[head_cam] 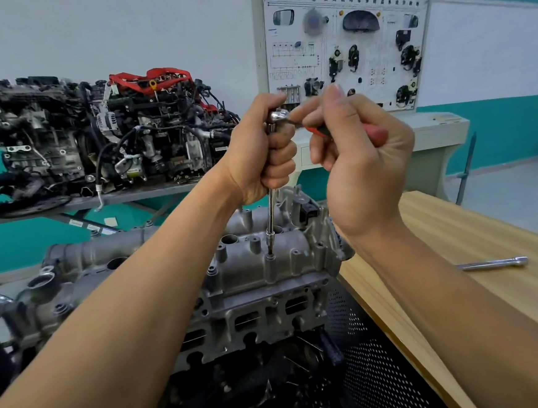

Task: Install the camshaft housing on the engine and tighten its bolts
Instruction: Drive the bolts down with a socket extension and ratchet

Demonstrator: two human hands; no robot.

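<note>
Far to the left of my left hand, a second engine (94, 133) with red and black cabling sits on a grey stand by the wall. My left hand (263, 149) is closed in a fist round the upper part of the extension bar (270, 210), holding it upright. Below that hand the bar runs straight down to a socket (270, 239), whose tip meets a bolt boss on the camshaft housing (240, 270); I cannot see the bolt itself under it. The housing, bare cast metal, lies seated on top of the engine (254, 317) beneath both my forearms, its long side running off to the left under my left arm. At the top of the bar, touching the right side of my left hand, sits the chrome head of the ratchet (278, 116). Its red-and-black handle points right into my right hand (357, 151), whose fingers are curled round it. Behind my right hand a training board (348, 46) hung with car parts stands against the wall. Below and to the right of my right wrist is the wooden desk (488, 228), and a loose chrome bar (491, 263) lies flat on it, well apart from both hands.
</note>
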